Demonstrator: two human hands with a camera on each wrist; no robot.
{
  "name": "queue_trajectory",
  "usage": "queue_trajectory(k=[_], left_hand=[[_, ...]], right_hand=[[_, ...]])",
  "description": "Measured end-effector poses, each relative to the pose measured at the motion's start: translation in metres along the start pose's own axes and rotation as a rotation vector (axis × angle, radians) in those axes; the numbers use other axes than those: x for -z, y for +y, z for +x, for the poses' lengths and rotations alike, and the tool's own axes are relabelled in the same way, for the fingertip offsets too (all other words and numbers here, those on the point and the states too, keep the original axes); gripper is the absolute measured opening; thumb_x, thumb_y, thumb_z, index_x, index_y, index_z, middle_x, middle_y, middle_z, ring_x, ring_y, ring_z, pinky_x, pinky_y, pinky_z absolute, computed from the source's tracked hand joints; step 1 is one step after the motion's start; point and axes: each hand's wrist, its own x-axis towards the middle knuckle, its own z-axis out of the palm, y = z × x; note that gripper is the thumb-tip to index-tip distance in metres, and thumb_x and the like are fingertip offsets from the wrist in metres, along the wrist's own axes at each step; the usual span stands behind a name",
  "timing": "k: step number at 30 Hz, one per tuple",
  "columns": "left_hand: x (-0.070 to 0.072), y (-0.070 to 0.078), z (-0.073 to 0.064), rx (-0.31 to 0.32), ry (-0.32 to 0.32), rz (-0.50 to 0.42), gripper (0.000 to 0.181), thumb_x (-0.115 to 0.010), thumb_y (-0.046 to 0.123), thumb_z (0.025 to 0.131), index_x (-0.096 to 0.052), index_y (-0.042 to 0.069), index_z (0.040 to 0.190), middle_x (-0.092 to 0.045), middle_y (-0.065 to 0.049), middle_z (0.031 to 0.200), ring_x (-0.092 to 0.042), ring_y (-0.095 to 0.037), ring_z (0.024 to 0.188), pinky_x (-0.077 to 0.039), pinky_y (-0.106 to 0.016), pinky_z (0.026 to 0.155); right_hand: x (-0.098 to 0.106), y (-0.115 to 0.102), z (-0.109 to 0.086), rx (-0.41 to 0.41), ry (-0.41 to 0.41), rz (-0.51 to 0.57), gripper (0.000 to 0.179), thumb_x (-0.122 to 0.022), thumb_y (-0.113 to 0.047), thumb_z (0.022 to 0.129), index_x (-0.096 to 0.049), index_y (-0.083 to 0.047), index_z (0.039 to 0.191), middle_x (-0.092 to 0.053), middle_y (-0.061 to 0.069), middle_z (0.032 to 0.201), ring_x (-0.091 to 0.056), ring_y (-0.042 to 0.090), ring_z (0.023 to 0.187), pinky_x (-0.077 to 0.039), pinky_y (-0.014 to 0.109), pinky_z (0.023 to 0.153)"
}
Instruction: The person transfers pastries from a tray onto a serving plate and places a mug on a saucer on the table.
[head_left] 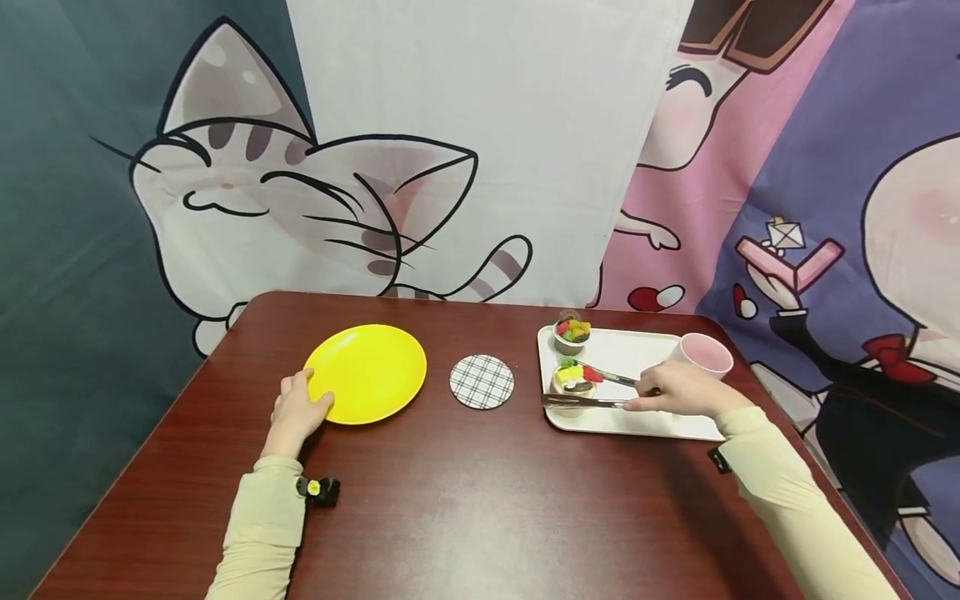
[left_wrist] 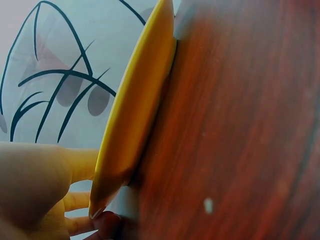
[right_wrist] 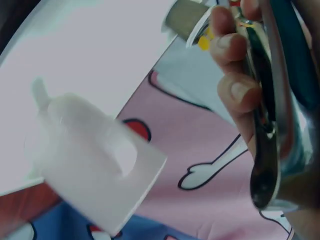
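Observation:
My left hand [head_left: 295, 414] pinches the near left rim of a round yellow plate [head_left: 367, 375], thumb over the edge. In the left wrist view the plate [left_wrist: 132, 110] stands edge-on, fingers at its rim. My right hand [head_left: 681, 389] holds metal tongs [head_left: 581, 403] over a white tray [head_left: 637, 348]. The tongs' arms are spread, one on either side of a fruit-topped cupcake [head_left: 573, 379] at the tray's left end. The right wrist view shows fingers curled round the tongs [right_wrist: 267, 105], their tips out of that frame.
Behind the first, a second fruit-topped cupcake [head_left: 572, 333] stands at the tray's far left corner. A pink cup [head_left: 707, 353] stands at the tray's right end, beside my right hand. A round checked coaster [head_left: 482, 382] lies between plate and tray. Printed cloth [head_left: 480, 125] hangs behind the table.

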Motion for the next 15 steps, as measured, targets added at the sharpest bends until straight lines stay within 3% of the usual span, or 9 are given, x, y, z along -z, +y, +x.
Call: queue_trajectory(k=[5, 10, 15], left_hand=[[-0.002, -0.001, 0.001, -0.005, -0.001, 0.002, 0.066, -0.046, 0.027, 0.087, -0.016, 0.001, 0.140, -0.018, -0.028, 0.134, -0.028, -0.046, 0.113, -0.029, -0.058, 0.092], [0.001, 0.000, 0.001, -0.012, -0.004, 0.007, 0.066, -0.045, 0.028, 0.087, -0.016, 0.001, 0.140, -0.018, -0.028, 0.135, -0.028, -0.048, 0.114, -0.029, -0.059, 0.091], [0.000, -0.001, 0.001, -0.003, -0.007, 0.006, 0.066, -0.045, 0.028, 0.088, -0.016, 0.001, 0.140, -0.018, -0.028, 0.135, -0.028, -0.047, 0.114, -0.029, -0.059, 0.092]], right_hand=[[-0.010, -0.002, 0.002, -0.032, 0.029, -0.010, 0.034, -0.057, -0.055, 0.076, -0.058, -0.028, 0.057, -0.036, -0.016, 0.056, -0.031, -0.003, 0.050, -0.024, 0.014, 0.045], [-0.022, 0.001, -0.004, 0.040, 0.144, -0.021, 0.021, -0.066, -0.040, 0.076, -0.059, -0.029, 0.060, -0.038, -0.019, 0.057, -0.033, -0.004, 0.052, -0.027, 0.013, 0.048], [-0.033, 0.003, -0.013, 0.075, 0.230, 0.004, 0.023, -0.069, -0.031, 0.075, -0.055, -0.029, 0.057, -0.033, -0.021, 0.056, -0.030, -0.006, 0.051, -0.023, 0.009, 0.047]])
